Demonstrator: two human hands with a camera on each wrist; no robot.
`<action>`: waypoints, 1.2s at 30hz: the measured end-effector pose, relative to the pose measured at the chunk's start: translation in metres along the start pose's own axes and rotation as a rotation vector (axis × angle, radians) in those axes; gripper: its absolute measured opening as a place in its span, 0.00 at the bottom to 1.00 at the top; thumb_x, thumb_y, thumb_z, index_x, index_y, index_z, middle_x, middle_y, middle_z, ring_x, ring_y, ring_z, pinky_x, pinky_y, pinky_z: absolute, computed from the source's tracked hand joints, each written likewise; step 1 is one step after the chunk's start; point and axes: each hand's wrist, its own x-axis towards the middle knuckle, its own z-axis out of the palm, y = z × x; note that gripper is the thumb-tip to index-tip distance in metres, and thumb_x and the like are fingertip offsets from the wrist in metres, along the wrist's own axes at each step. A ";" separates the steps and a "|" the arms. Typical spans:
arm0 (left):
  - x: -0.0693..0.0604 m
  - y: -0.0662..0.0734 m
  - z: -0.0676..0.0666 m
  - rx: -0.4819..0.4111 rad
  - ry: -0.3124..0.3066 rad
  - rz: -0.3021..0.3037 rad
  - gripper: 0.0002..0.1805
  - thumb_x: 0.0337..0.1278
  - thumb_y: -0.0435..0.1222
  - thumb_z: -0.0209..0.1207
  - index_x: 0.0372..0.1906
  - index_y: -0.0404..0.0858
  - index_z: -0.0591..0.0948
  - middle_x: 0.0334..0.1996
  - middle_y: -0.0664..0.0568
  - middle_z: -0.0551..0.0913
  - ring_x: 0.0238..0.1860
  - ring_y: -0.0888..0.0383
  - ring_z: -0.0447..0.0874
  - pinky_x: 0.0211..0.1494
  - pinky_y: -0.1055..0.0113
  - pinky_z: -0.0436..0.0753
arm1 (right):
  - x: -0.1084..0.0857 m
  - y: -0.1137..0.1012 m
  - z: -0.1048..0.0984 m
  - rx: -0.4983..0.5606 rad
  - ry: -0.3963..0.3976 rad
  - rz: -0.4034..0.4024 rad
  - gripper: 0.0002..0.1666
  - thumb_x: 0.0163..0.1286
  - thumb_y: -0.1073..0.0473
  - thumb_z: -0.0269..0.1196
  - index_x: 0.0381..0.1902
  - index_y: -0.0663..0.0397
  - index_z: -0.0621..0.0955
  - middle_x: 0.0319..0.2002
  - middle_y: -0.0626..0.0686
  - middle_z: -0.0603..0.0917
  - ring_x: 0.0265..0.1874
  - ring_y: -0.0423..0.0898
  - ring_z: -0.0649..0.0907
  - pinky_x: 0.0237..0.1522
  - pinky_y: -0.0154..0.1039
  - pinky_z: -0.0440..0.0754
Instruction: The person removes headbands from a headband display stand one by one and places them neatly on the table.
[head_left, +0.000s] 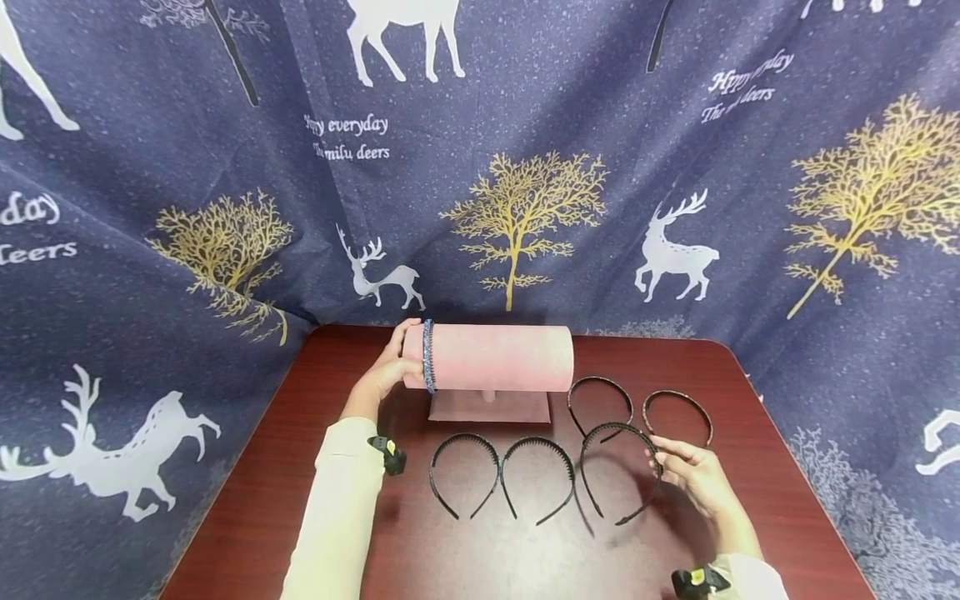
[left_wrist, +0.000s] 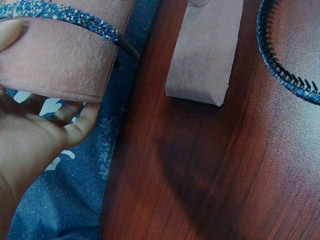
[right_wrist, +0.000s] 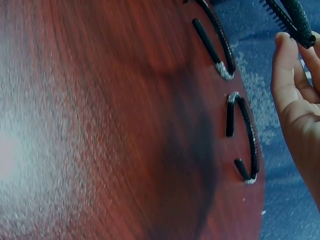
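A pink, fabric-covered headband stand [head_left: 495, 354] has its cylinder lying sideways on a flat base [head_left: 490, 406]. Around the cylinder's left end sits a blue glitter headband [head_left: 428, 358]. My left hand [head_left: 384, 372] grips that end; its thumb lies on the pink surface by the headband [left_wrist: 65, 14], with fingers on the far side and beneath. Over the right part of the table, my right hand [head_left: 696, 477] pinches a dark toothed headband [head_left: 619, 426] by one side, raised off the surface. The right wrist view shows only part of this headband [right_wrist: 300, 22], between thumb and fingers.
Two headbands, one left [head_left: 465, 436] and one right [head_left: 537, 442], lie in front of the stand. Behind the right hand lie a dark headband [head_left: 600, 379] and another headband [head_left: 677, 394]. A blue patterned curtain [head_left: 480, 208] hangs behind the red-brown table [head_left: 300, 417].
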 end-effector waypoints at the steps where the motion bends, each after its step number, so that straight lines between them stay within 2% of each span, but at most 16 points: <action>1: 0.000 0.000 0.000 0.002 0.001 0.000 0.51 0.30 0.15 0.52 0.69 0.43 0.52 0.52 0.40 0.61 0.40 0.47 0.70 0.35 0.57 0.77 | -0.001 0.001 -0.002 0.005 -0.011 0.000 0.18 0.65 0.79 0.49 0.51 0.72 0.77 0.38 0.56 0.84 0.35 0.45 0.84 0.36 0.41 0.80; 8: 0.002 -0.002 -0.002 0.000 0.005 -0.003 0.52 0.28 0.15 0.52 0.69 0.43 0.51 0.52 0.38 0.61 0.40 0.46 0.70 0.36 0.56 0.76 | -0.007 0.007 -0.011 0.041 -0.033 0.024 0.20 0.65 0.79 0.48 0.51 0.69 0.78 0.40 0.59 0.84 0.36 0.47 0.84 0.37 0.41 0.80; 12: 0.009 -0.012 -0.006 -0.011 0.023 -0.011 0.52 0.30 0.14 0.51 0.69 0.45 0.52 0.52 0.40 0.61 0.41 0.46 0.69 0.37 0.56 0.76 | -0.010 0.011 -0.013 0.036 -0.024 0.050 0.19 0.65 0.78 0.48 0.51 0.69 0.78 0.40 0.61 0.83 0.36 0.47 0.84 0.37 0.41 0.80; 18: 0.015 -0.025 -0.010 0.028 0.050 0.019 0.52 0.28 0.16 0.52 0.67 0.49 0.54 0.54 0.41 0.62 0.43 0.45 0.69 0.37 0.56 0.76 | -0.017 0.018 -0.014 0.003 -0.030 0.097 0.20 0.65 0.77 0.49 0.50 0.63 0.80 0.38 0.59 0.83 0.36 0.45 0.83 0.37 0.39 0.80; 20: 0.013 -0.026 -0.009 0.029 0.047 0.015 0.51 0.27 0.16 0.52 0.66 0.50 0.55 0.54 0.41 0.61 0.43 0.45 0.68 0.37 0.57 0.76 | -0.020 0.021 -0.014 -0.020 -0.026 0.110 0.19 0.66 0.77 0.49 0.50 0.64 0.80 0.39 0.58 0.83 0.36 0.45 0.83 0.37 0.38 0.80; 23: 0.007 -0.019 -0.004 0.020 0.035 -0.006 0.52 0.27 0.15 0.53 0.67 0.47 0.54 0.55 0.41 0.60 0.44 0.45 0.67 0.39 0.57 0.75 | -0.026 0.026 -0.014 -0.055 -0.012 0.122 0.18 0.66 0.76 0.49 0.51 0.70 0.77 0.39 0.57 0.83 0.36 0.44 0.82 0.37 0.37 0.80; 25: 0.003 -0.012 -0.001 0.019 0.023 -0.013 0.52 0.27 0.15 0.53 0.68 0.45 0.53 0.55 0.40 0.60 0.44 0.45 0.67 0.40 0.58 0.74 | -0.027 0.030 -0.012 -0.084 0.017 0.130 0.17 0.66 0.75 0.50 0.52 0.76 0.74 0.38 0.57 0.83 0.36 0.44 0.82 0.37 0.37 0.80; 28: 0.005 -0.012 -0.002 0.014 0.017 -0.011 0.53 0.29 0.16 0.53 0.69 0.45 0.52 0.55 0.40 0.59 0.45 0.45 0.66 0.40 0.56 0.74 | -0.025 0.031 -0.007 -0.135 0.081 0.153 0.20 0.65 0.75 0.51 0.53 0.84 0.68 0.37 0.58 0.83 0.35 0.44 0.82 0.36 0.37 0.80; 32: 0.014 -0.022 -0.008 0.022 0.043 -0.005 0.53 0.29 0.15 0.52 0.69 0.49 0.53 0.54 0.42 0.61 0.44 0.46 0.67 0.38 0.56 0.75 | -0.020 0.030 -0.003 -0.237 0.148 0.209 0.25 0.63 0.73 0.55 0.55 0.86 0.64 0.36 0.58 0.83 0.33 0.43 0.82 0.34 0.36 0.80; 36: 0.014 -0.024 -0.008 0.040 0.056 0.003 0.53 0.28 0.16 0.52 0.68 0.51 0.55 0.54 0.42 0.61 0.44 0.45 0.68 0.38 0.55 0.75 | -0.016 0.030 -0.001 -0.333 0.164 0.254 0.27 0.61 0.73 0.57 0.56 0.84 0.65 0.35 0.62 0.82 0.32 0.41 0.82 0.33 0.35 0.80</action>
